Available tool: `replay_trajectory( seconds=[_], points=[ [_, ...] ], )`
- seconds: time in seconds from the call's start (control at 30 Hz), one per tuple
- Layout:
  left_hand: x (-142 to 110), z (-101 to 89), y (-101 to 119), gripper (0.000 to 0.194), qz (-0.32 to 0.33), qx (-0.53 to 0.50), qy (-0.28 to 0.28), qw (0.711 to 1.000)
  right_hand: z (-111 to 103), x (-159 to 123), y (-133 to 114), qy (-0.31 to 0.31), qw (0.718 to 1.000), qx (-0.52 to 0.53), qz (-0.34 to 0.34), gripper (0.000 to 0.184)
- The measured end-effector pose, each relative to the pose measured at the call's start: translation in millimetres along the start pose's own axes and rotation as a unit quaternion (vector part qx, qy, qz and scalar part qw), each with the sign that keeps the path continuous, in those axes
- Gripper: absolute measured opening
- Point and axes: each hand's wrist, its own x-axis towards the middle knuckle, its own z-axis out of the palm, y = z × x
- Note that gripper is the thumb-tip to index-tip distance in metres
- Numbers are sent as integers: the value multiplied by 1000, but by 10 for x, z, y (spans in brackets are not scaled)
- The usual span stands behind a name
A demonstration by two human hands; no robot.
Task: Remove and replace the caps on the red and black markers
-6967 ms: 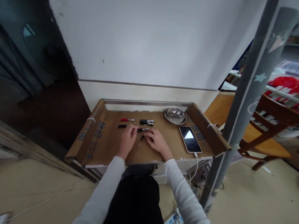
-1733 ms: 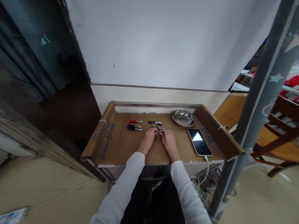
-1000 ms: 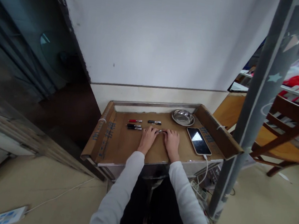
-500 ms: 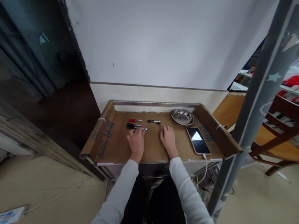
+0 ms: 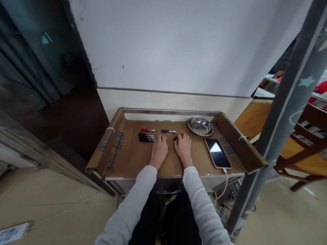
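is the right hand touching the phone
Apart: the head view shows a strip of brown cardboard between the right hand and the phone's near long edge.

One red pen (image 5: 147, 130) (two hands (image 5: 159, 151))

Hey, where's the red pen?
In the head view, the red pen lies left of centre on the cardboard, just beyond the clustered black pens.

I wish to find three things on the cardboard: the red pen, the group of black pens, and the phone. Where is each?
Red pen (image 5: 145, 130): head view, the red part of its body.
Group of black pens (image 5: 144, 138): head view, the dark barrels.
Phone (image 5: 218, 154): head view, its screen.
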Motion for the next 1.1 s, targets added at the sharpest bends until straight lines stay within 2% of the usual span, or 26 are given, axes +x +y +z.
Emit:
replay_trajectory(
  seconds=[0.07,0.27,0.47,0.6,0.73,0.93,1.1],
  points=[
    [78,53,60,25,20,10,-7,1000,-6,-11,4,-1,1000,0,7,22],
    [294,160,92,23,-31,30,-8,999,6,-19,23,4,1000,-2,31,20],
    [302,143,71,17,-22,15,-29,999,7,-6,24,-2,1000,4,19,22],
    [268,148,34,13,19,-43,-38,998,3,-1,21,-11,999,23,-21,25],
    [248,163,-10,10,33,-131,-19,991,3,2,37,-10,997,57,-45,25],
    [250,125,-40,8,38,-296,43,953,6,-10,75,3,982,171,-81,25],
    [256,117,-45,7,50,-334,33,940,24,-38,67,9,967,234,-101,24]
  ],
)
